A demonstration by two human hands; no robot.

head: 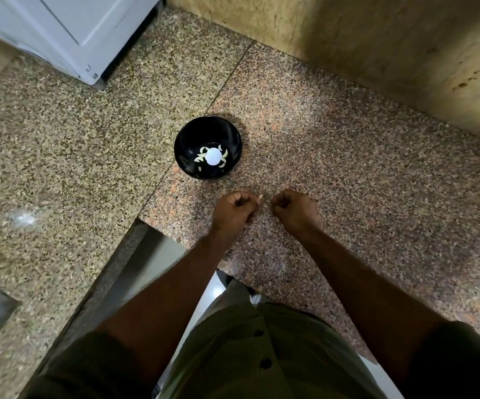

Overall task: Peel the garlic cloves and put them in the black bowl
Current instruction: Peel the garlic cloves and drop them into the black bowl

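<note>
Black bowl point(208, 148) stands on the speckled granite counter point(348, 168), glossy, holding several pale crescent-shaped peeled garlic cloves point(201, 156). Left hand point(234, 211) pinches a small pale clove at its fingertips; right hand point(295, 210) curled, contents cannot be told.

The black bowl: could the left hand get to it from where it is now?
Probably yes. The bowl sits on the counter just beyond the left hand, with only bare stone between them. The fingers are curled, seemingly pinching something small and pale, perhaps a clove, too small to tell.
</note>
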